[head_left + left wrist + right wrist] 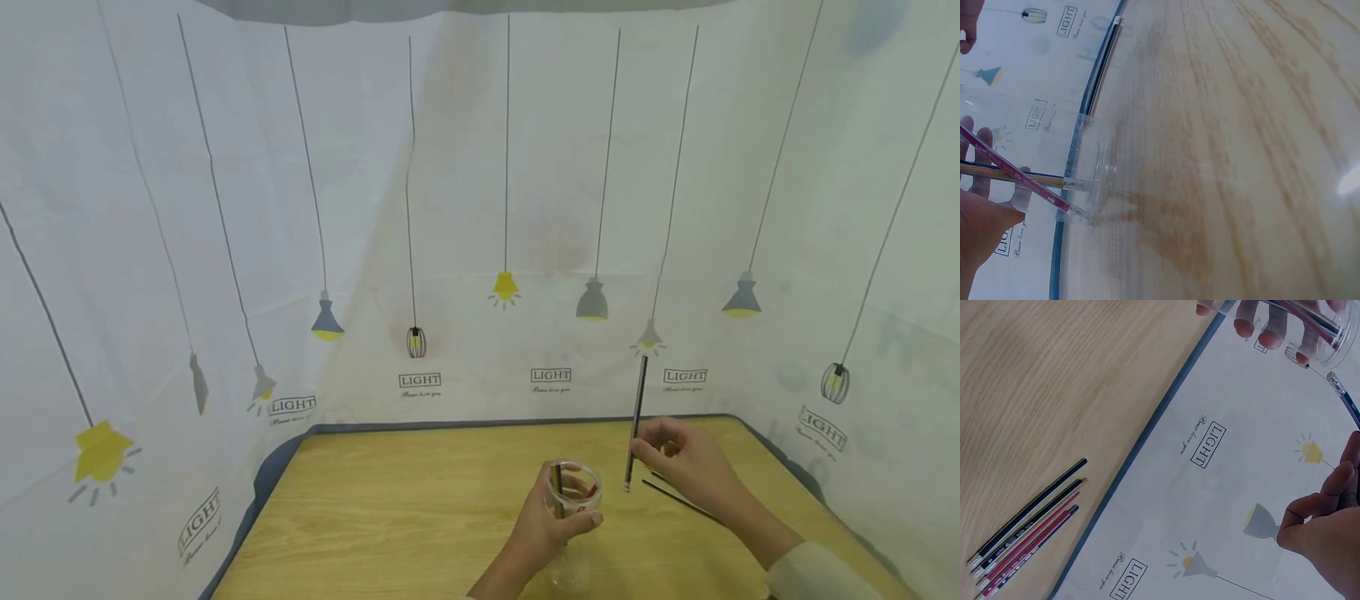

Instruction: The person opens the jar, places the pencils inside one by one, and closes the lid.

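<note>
The left hand [542,523] is gripping a clear jar [572,503] round its wall, with a red pencil [1029,183] and a yellow-and-black pencil [1050,181] resting crossed inside, eraser ends down. The right hand [684,454] is pinching a dark pencil [640,404] between thumb and fingers, holding it near-upright, its eraser end pointing down outside the jar, near the rim. Several further pencils [1030,526] are lying side by side on the wooden table [390,500].
</note>
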Demonstrator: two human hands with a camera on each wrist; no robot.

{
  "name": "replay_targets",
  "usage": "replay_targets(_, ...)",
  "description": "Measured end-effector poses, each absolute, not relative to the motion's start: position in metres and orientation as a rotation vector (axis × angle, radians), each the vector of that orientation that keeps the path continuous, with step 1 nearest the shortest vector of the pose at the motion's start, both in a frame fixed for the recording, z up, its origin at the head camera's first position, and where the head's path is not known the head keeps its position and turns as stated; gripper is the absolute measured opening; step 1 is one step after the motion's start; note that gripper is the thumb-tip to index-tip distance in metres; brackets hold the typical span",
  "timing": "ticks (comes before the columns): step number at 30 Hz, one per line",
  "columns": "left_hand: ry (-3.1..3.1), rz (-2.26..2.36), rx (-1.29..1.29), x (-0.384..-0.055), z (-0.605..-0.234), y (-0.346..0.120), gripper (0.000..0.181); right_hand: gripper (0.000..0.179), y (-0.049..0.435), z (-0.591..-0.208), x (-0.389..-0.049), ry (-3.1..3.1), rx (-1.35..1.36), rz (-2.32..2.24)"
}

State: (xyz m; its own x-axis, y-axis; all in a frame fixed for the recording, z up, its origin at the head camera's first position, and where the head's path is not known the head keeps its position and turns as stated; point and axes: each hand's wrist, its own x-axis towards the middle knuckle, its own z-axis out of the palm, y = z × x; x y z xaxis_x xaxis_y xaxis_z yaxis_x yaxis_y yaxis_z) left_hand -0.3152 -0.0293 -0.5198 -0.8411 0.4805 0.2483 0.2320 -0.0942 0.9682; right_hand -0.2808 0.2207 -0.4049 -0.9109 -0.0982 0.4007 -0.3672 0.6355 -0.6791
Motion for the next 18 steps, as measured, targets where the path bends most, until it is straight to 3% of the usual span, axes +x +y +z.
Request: replay_targets(18,1.987,2.062,0.765,-0.314,-0.519,-0.03,0.065,0.011,0.188,-0.385,-0.273,-2.465,0.497,1.296)
